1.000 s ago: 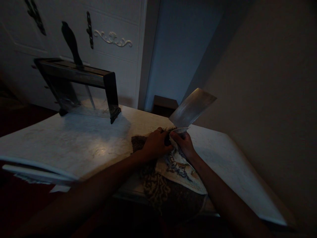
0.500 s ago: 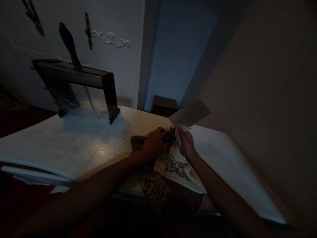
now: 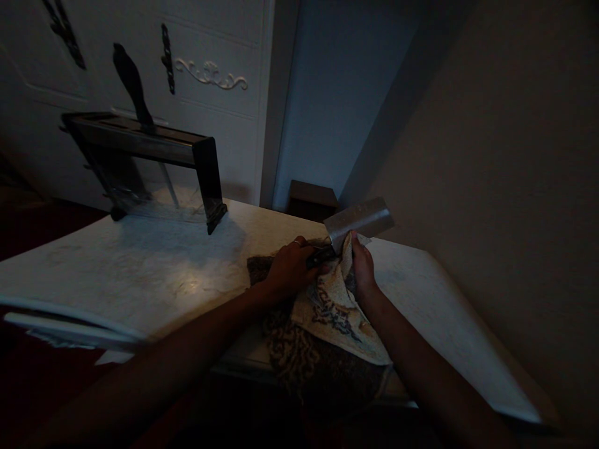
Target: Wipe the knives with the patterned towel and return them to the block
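Note:
My left hand [image 3: 292,269] is closed round the dark handle of a cleaver [image 3: 360,219]. Its broad blade points away to the right, beyond the table's far edge. With my right hand [image 3: 364,268] I grip a patterned beige and brown towel [image 3: 334,308], whose folded upper part lies against the blade near the handle. The rest of the towel hangs down over the table's near edge, beneath both hands. Part of the cleaver's handle is hidden by my left fingers.
A black-framed knife block [image 3: 201,153] with clear sides stands on the white marbled table [image 3: 178,274], one dark-handled tool upright in it. Behind are white cabinet doors [image 3: 219,125]. A wall [image 3: 496,156] rises at the right, and a small brown box [image 3: 311,198] sits beyond the table.
The cleaver's blade has turned, and its flat side now catches the light. My right hand has shifted slightly right with the towel. My left hand stays about where it was.

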Motion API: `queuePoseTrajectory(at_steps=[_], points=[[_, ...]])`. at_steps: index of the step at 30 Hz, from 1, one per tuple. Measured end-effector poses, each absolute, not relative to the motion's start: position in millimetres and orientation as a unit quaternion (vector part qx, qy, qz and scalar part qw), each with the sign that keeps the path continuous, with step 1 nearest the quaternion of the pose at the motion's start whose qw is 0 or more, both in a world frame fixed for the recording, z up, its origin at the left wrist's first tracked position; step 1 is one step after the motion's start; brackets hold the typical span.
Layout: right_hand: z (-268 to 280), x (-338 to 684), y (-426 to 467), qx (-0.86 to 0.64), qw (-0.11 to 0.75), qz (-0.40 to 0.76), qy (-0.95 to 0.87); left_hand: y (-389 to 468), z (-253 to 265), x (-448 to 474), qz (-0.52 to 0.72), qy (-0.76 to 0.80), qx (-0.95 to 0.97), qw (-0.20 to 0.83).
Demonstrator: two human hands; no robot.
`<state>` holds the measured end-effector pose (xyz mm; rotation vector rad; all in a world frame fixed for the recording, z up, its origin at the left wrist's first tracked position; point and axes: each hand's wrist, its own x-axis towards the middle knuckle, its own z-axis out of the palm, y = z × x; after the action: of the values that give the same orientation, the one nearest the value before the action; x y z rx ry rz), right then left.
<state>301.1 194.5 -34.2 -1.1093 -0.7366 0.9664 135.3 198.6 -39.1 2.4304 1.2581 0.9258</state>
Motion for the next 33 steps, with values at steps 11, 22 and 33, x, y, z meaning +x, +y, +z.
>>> queuePoseTrajectory(at_steps=[11,22,33], points=[[-44.3,315.0,205.9,-0.487,0.721,0.405,-0.28,199.9,-43.8,134.3,0.333,0.429,0.829,0.138],[-41.8,310.5,201.9,-0.49,0.681,0.406,-0.363,202.1,-40.2,134.4,0.401,0.437,0.785,0.179],[-35.3,298.8,193.4,-0.439,0.678,0.485,-0.336,200.0,-37.8,131.9,0.365,0.426,0.816,0.142]])
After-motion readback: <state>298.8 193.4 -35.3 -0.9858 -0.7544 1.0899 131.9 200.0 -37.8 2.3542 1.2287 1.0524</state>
